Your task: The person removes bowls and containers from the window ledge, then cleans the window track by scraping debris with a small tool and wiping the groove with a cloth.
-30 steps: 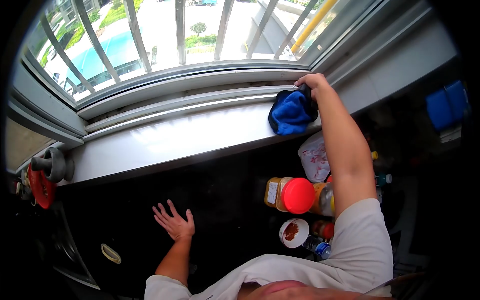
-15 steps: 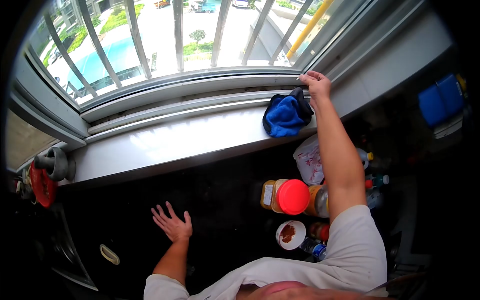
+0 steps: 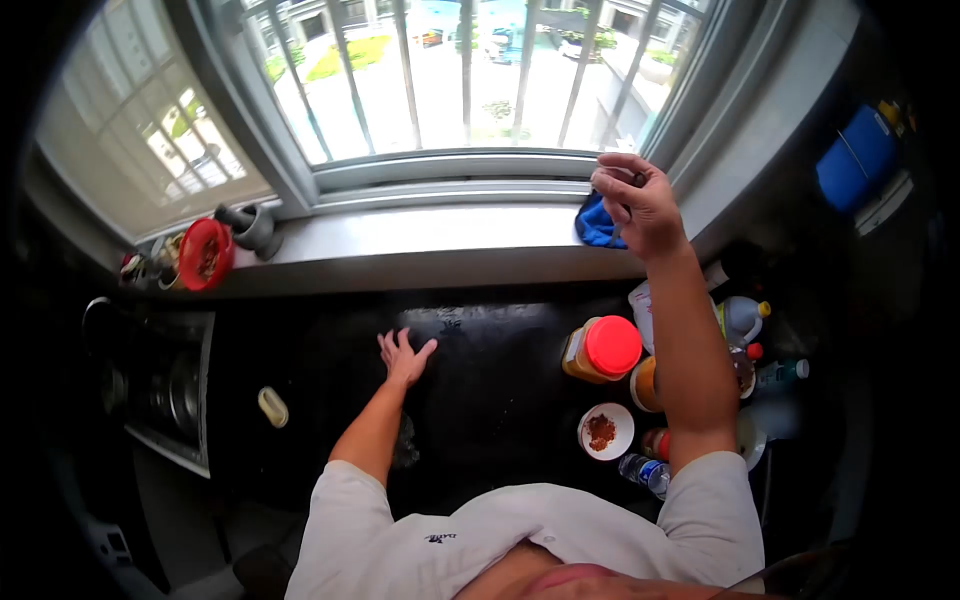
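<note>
My right hand [image 3: 640, 205] is raised in front of the right end of the window frame. Its fingers are pinched together around something small and pale that I cannot make out. Behind and below it, a blue cloth with dark edging [image 3: 598, 224] lies on the white windowsill [image 3: 400, 232], partly hidden by the hand. My left hand [image 3: 405, 357] rests on the dark countertop [image 3: 470, 400] with its fingers spread and nothing in it.
On the right stand a red-lidded jar [image 3: 612, 345], a white bowl with red-brown powder [image 3: 605, 431] and several bottles. At the left are a stone mortar [image 3: 256, 232], a red basket [image 3: 206, 254] and a sink [image 3: 165, 400]. A barred window [image 3: 450, 90] rises behind the sill.
The view has tilted up and shifted left. My right hand has come away from the cloth and is raised, its fingers still pinched. My left hand stays spread on the countertop.
</note>
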Demonstrator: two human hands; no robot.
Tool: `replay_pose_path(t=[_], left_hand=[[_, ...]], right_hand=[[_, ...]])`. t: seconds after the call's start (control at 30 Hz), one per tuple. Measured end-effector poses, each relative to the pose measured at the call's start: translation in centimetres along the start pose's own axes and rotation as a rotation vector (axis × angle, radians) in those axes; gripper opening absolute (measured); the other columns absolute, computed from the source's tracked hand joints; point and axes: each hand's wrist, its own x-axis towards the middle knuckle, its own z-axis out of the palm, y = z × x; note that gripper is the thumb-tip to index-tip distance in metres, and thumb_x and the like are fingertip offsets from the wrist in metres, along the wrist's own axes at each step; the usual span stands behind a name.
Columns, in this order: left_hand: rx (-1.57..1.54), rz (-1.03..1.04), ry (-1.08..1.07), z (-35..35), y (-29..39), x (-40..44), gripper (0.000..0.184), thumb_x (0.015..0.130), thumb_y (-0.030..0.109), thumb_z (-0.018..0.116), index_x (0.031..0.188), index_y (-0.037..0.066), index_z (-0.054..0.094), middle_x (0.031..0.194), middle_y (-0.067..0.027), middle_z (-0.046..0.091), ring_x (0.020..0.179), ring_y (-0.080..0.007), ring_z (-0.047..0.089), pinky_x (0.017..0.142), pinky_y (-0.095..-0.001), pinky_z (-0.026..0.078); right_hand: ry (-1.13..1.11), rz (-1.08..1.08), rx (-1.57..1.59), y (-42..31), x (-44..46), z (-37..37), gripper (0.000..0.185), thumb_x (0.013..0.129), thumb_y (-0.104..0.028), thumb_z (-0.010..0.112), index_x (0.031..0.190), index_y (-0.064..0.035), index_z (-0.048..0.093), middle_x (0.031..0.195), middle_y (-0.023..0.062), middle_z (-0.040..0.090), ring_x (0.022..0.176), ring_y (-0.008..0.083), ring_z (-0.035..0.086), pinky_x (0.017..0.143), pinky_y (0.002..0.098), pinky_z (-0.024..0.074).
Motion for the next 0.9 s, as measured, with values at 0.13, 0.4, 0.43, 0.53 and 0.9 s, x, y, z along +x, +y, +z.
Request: replay_pose_path(t=[0.13, 0.4, 0.43, 0.53, 0.9], left_hand=[[-0.06, 0.536, 0.381, -11.9, 3.3, -8.0, 0.071, 0.082, 0.038, 0.071, 0.14, 0.012, 0.041, 0.139, -0.0178, 0.042, 0.131, -0.0385, 0.04, 0.109, -0.045, 0.036], [-0.276, 0.108, 0.567, -14.3, -9.4, -39.5, 0.037, 0.083, 0.017, 0.071, 0.114, 0.003, 0.057, 0.103, -0.0098, 0.06, 0.093, -0.0221, 0.065, 0.083, -0.0341, 0.053], [-0.296, -0.035, 0.616, -12.7, -12.1, -43.2, 0.038, 0.082, 0.02, 0.072, 0.114, 0.004, 0.058, 0.104, -0.0099, 0.061, 0.091, -0.0235, 0.066, 0.081, -0.0348, 0.054], [-0.362, -0.519, 0.666, -6.2, -20.3, -54.2, 0.04, 0.081, 0.023, 0.073, 0.113, 0.006, 0.058, 0.104, -0.0116, 0.065, 0.09, -0.0251, 0.067, 0.078, -0.0369, 0.055], [-1.12, -1.5, 0.304, 10.8, -44.0, -78.9, 0.019, 0.084, 0.019, 0.069, 0.098, 0.007, 0.065, 0.076, -0.0066, 0.064, 0.066, -0.0219, 0.066, 0.051, -0.0372, 0.049]], right_hand=[[-0.09, -0.054, -0.163, -0.9, -7.2, 8.2, 0.033, 0.079, 0.0, 0.075, 0.109, 0.0021, 0.063, 0.086, 0.0063, 0.068, 0.061, 0.0041, 0.054, 0.05, 0.0173, 0.035], [-0.467, -0.179, -0.249, 8.2, -17.3, 22.3, 0.029, 0.082, 0.007, 0.071, 0.11, 0.002, 0.063, 0.086, 0.007, 0.068, 0.078, 0.0104, 0.064, 0.077, 0.0232, 0.0514], [-0.506, -0.156, -0.217, 9.9, -18.6, 24.4, 0.028, 0.081, 0.008, 0.071, 0.108, 0.0019, 0.064, 0.086, 0.0075, 0.069, 0.08, 0.0105, 0.064, 0.077, 0.0229, 0.0512], [-0.629, -0.114, -0.195, 12.5, -24.0, 31.7, 0.026, 0.079, 0.009, 0.073, 0.103, 0.0018, 0.066, 0.086, 0.0081, 0.07, 0.079, 0.0104, 0.065, 0.074, 0.0227, 0.052], [-0.835, -0.528, -0.012, 18.1, -41.7, 62.8, 0.026, 0.077, 0.011, 0.074, 0.1, 0.0005, 0.067, 0.087, 0.0037, 0.07, 0.068, 0.0028, 0.057, 0.061, 0.0156, 0.0442]])
